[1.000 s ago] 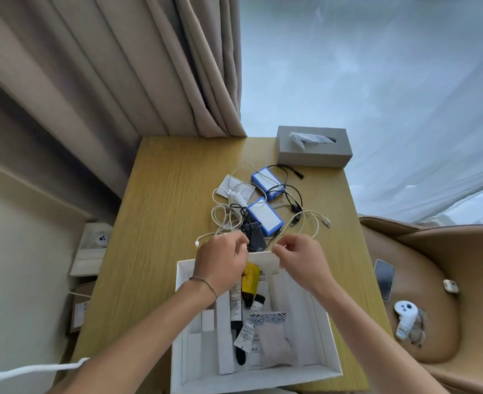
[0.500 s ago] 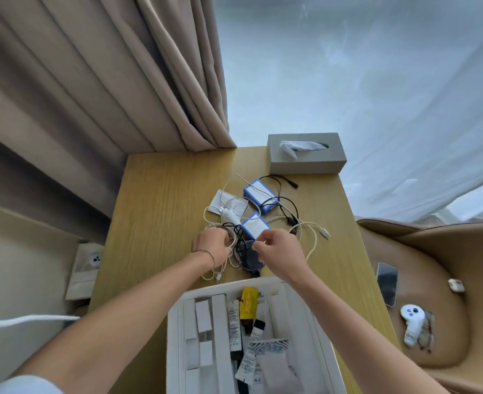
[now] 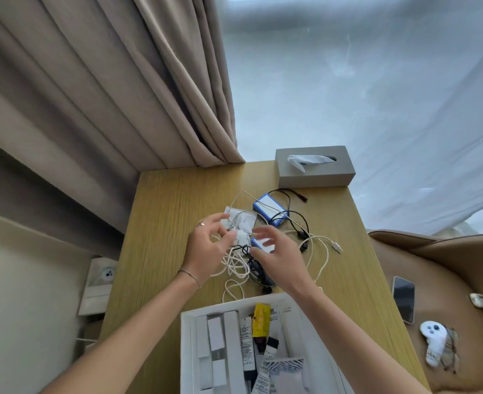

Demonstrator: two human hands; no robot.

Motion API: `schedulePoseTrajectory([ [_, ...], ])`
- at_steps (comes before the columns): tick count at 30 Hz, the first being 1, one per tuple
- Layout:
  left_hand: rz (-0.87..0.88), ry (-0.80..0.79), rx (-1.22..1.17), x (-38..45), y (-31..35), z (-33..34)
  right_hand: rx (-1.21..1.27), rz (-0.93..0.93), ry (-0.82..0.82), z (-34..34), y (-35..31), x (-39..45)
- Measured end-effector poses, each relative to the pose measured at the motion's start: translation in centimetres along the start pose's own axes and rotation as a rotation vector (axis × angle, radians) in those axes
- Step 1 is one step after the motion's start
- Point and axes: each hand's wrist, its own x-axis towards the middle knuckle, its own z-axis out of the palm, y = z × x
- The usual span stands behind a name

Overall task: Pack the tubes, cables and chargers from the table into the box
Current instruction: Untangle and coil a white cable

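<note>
Both hands [image 3: 243, 251] hover over tangled cables [image 3: 236, 265], left tabletop [image 3: 163, 223] bare.

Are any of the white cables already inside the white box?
No: the white cables lie tangled on the wooden table beyond the white cardboard box, which holds tubes such as a yellow one.

A wooden bench [image 3: 177, 211] fills the centre of the frame. Beige curtains [image 3: 98, 89] hang across the upper left; a sheer white drape [image 3: 362, 81], lit with pale daylight, covers the upper right. A tan chair [image 3: 447, 268] sits at right. At lower left stands a cream wall [image 3: 27, 302] with what may be a socket plate [image 3: 104, 275].
</note>
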Motion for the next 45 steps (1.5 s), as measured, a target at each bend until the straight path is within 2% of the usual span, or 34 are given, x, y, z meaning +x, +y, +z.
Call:
schedulePoseTrajectory([
  [4, 0.007, -0.12, -0.415, -0.8, 5.4, -1.9, 0.131, -0.17, -0.143, 1.3, -2.5, -0.7],
  [8, -0.09, -0.114, -0.849, -1.9, 9.7, -3.8, 0.262, -0.235, -0.161, 2.8, -4.7, -0.9],
  [11, -0.219, -0.125, -1.186, -2.6, 11.9, -5.0, 0.242, -0.259, -0.175, 4.1, -5.3, -0.9],
  [14, -0.25, -0.177, -1.341, -3.2, 13.4, -6.7, 0.149, -0.236, -0.227, 5.1, -5.7, -1.1],
  [17, -0.158, -0.121, -1.272, -3.1, 13.8, -9.8, 0.174, -0.154, -0.309, 5.2, -4.7, -1.4],
  [20, -0.017, 0.088, -1.054, -2.5, 12.8, -13.8, 0.369, -0.032, -0.335, 3.6, -3.3, -1.5],
  [22, 0.049, 0.258, -0.821, -2.5, 11.3, -16.0, 0.48, 0.021, -0.348, 1.8, -2.8, -1.5],
  [24, 0.036, 0.373, -0.592, -3.0, 9.7, -16.8, 0.557, 0.027, -0.341, 0.0, -3.2, -1.5],
  [26, -0.031, 0.376, -0.485, -4.0, 8.5, -16.1, 0.595, -0.028, -0.322, -1.1, -4.3, -1.6],
  [28, -0.103, 0.32, -0.519, -5.2, 8.2, -14.4, 0.555, -0.133, -0.329, -1.4, -6.2, -1.9],
  [31, -0.135, 0.166, -0.77, -6.9, 10.4, -12.0, 0.336, -0.274, -0.351, 0.1, -8.7, -2.7],
  [34, -0.089, 0.031, -1.043, -7.6, 14.1, -10.8, 0.297, -0.306, -0.579, 2.9, -10.0, -3.9],
  [36, -0.097, 0.011, -1.155, -7.4, 16.1, -10.9, 0.306, -0.241, -0.765, 4.9, -10.4, -5.1],
  [38, -0.125, 0.045, -1.232, -6.8, 17.1, -11.8, 0.267, -0.207, -0.905, 6.6, -10.3, -5.9],
  [41, -0.127, 0.147, -1.197, -5.6, 16.3, -14.9, 0.21, -0.234, -0.935, 7.7, -9.1, -6.5],
  [43, -0.102, 0.26, -1.053, -4.7, 14.5, -17.6, 0.292, -0.167, -0.839, 6.7, -8.1, -6.2],
  [45, -0.128, 0.432, -0.86, -3.9, 11.9, -20.1, 0.41, -0.068, -0.658, 4.8, -6.8, -5.5],
])
